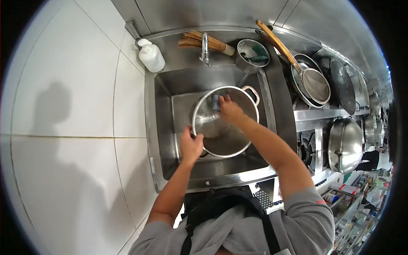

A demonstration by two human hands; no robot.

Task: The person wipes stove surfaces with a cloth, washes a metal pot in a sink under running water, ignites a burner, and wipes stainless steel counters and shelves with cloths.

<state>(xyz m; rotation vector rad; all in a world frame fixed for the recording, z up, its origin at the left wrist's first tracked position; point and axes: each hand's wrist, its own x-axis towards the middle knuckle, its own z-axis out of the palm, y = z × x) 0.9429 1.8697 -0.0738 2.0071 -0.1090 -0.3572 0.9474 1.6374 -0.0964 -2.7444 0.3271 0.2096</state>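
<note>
A large metal pot (229, 142) sits tilted in the steel sink (170, 161), its open top facing me. My left hand (191, 145) grips the pot at its left rim, with the fingers partly hidden behind the edge. Inside the pot, my right hand (230, 109) is closed on a small bluish-grey pad (216, 102) against the inner wall. One loop handle (253, 94) sticks out at the pot's upper right. Above the sink's back edge stands the faucet (205, 49).
A white pump bottle (151, 57) stands at the back left. Behind the sink lie a bamboo brush (214, 43) and a small pot (251, 63). To the right are a strainer (315, 86), pans and a large metal wok (346, 145) on the stove. A tiled wall borders the left.
</note>
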